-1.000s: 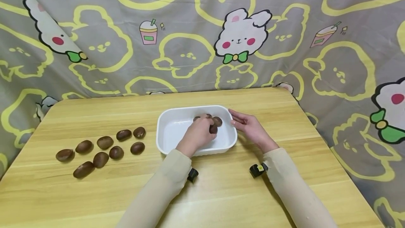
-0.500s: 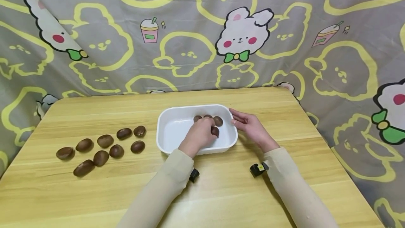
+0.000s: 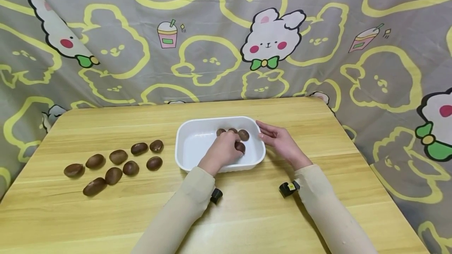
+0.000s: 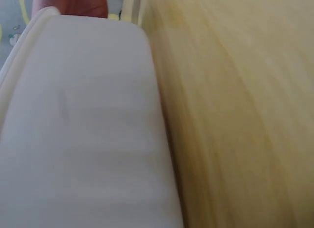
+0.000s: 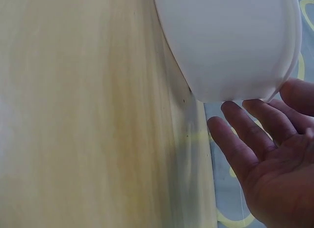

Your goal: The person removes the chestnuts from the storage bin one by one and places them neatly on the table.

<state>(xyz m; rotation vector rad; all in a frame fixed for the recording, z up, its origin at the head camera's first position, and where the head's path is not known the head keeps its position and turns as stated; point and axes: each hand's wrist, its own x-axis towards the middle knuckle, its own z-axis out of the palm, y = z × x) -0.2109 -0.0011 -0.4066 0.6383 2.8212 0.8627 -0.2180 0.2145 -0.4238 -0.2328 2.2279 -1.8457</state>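
Observation:
A white tray (image 3: 192, 144) stands on the wooden table, with several brown chestnuts (image 3: 243, 135) in its right half. Inside it, my left hand (image 3: 222, 148) has its fingers and thumb curled at one chestnut (image 3: 240, 147), which appears pinched; the fingertips are partly hidden. My right hand (image 3: 280, 142) is at the tray's right end. In the right wrist view, its thumb (image 5: 297, 94) touches the rim while the other fingers extend loosely near the outer wall. The left wrist view shows the tray's outer side (image 4: 93, 120), not the left hand itself.
Several chestnuts (image 3: 113, 176) lie in two loose rows on the table (image 3: 247, 214), left of the tray. A patterned curtain (image 3: 208, 50) hangs behind and beside the table. Black wrist cameras (image 3: 288, 189) sit under both sleeves.
Since a second ago, the chestnut at my left fingers has shifted slightly toward the tray's front, and the left fingers have eased slightly. My right hand stays at the tray's end.

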